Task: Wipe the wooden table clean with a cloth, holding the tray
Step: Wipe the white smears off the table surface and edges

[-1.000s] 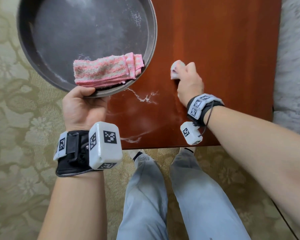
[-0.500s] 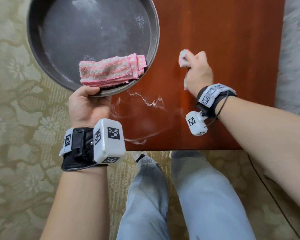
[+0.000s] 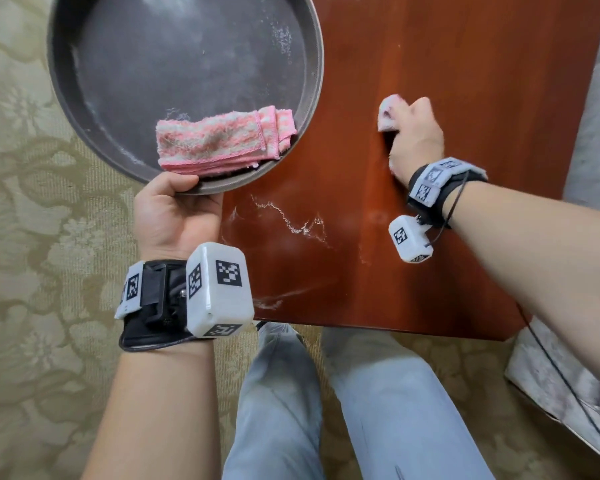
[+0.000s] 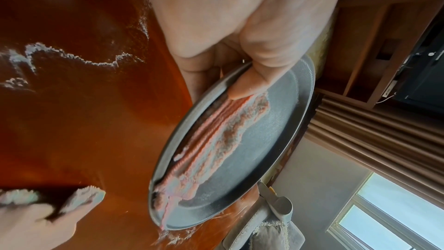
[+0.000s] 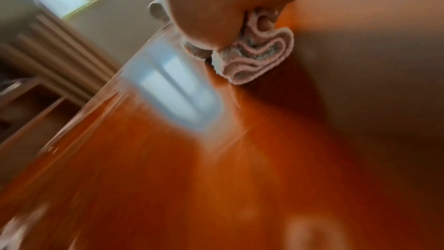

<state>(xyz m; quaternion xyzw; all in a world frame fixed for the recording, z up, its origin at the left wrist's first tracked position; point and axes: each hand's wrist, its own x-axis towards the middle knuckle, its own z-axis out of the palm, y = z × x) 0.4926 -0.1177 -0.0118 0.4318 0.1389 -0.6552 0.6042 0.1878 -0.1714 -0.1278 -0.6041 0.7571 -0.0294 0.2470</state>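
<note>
Head view: the right hand (image 3: 414, 140) is bunched around a crumpled cloth (image 3: 388, 112) on the wooden table (image 3: 465, 81); white powder streaks (image 3: 291, 220) lie nearer the table's front edge; the left hand (image 3: 174, 213) grips the tray (image 3: 187, 64) rim, a folded pink towel (image 3: 222, 140) inside.

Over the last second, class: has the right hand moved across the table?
Yes. The right hand has slid farther from the white powder streak, toward the far side of the table.

Floral beige carpet (image 3: 42, 237); bright window (image 4: 394, 216), brown curtains (image 4: 374, 126), wooden shelving (image 4: 365, 31).
</note>
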